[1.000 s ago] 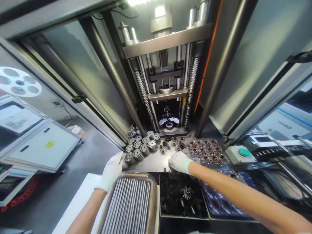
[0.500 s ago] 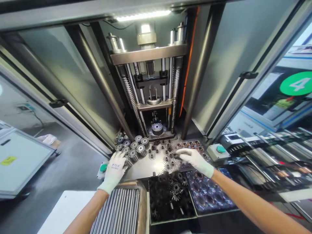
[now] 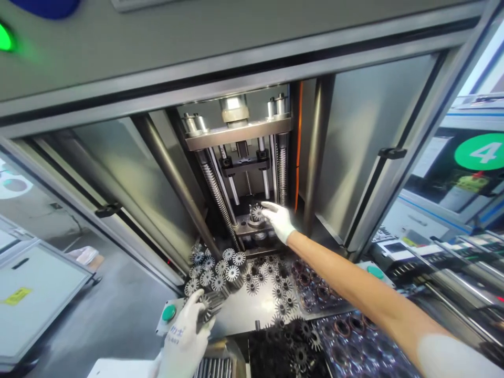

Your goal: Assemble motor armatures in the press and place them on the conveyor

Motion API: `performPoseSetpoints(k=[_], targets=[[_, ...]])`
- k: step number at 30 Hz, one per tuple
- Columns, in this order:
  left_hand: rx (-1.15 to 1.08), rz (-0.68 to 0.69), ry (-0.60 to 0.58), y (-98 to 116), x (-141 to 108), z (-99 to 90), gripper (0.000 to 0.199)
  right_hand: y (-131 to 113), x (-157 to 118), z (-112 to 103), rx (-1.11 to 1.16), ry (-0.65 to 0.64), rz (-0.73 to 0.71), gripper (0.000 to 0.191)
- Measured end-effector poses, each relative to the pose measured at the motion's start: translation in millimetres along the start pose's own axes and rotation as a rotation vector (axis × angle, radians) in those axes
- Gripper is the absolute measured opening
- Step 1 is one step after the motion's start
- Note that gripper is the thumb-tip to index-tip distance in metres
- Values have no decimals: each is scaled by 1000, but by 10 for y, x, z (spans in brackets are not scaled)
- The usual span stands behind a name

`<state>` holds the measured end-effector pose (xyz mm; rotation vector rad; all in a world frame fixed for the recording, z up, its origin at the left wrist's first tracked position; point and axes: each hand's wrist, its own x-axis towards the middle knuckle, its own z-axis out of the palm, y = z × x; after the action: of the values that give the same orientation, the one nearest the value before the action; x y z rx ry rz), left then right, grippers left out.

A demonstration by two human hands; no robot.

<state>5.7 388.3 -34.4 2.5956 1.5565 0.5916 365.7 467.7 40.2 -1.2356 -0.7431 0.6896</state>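
My right hand, in a white glove, reaches into the press. Its thumb and fingers pinch a small toothed disc at the ring fixture; whether the disc rests on the fixture's pins I cannot tell. Lower left, my gloved left hand is closed around a slotted metal core, which lies tilted between thumb and fingers. Just beyond it, several upright slotted cores stand in a cluster. Loose toothed discs with black hubs lie on the metal plate to the right.
Green push buttons flank the plate, a left button and a right button. Clear trays with copper-coloured rings lie at right. A box of metal shafts and a black tray are in front. Press columns rise either side.
My right hand has moved from the loose discs up to the fixture with a toothed disc. My left hand has taken hold of a slotted core. The ring fixture sits lower in the press.
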Motion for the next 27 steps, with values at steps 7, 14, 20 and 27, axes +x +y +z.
performPoseSetpoints(k=[7, 14, 20, 27], targets=[[-230, -20, 40, 317, 125, 13, 10, 263, 365, 227, -225, 39, 160, 41], [-414, -15, 88, 914, 902, -153, 24, 200, 292, 86, -498, -63, 179, 41], [-472, 246, 116, 1368, 2034, -92, 36, 557, -1182, -518, -899, -623, -113, 41], [-146, 422, -120, 1587, 2755, 23, 28, 1211, -2026, -802, -1346, -1112, -442, 30]])
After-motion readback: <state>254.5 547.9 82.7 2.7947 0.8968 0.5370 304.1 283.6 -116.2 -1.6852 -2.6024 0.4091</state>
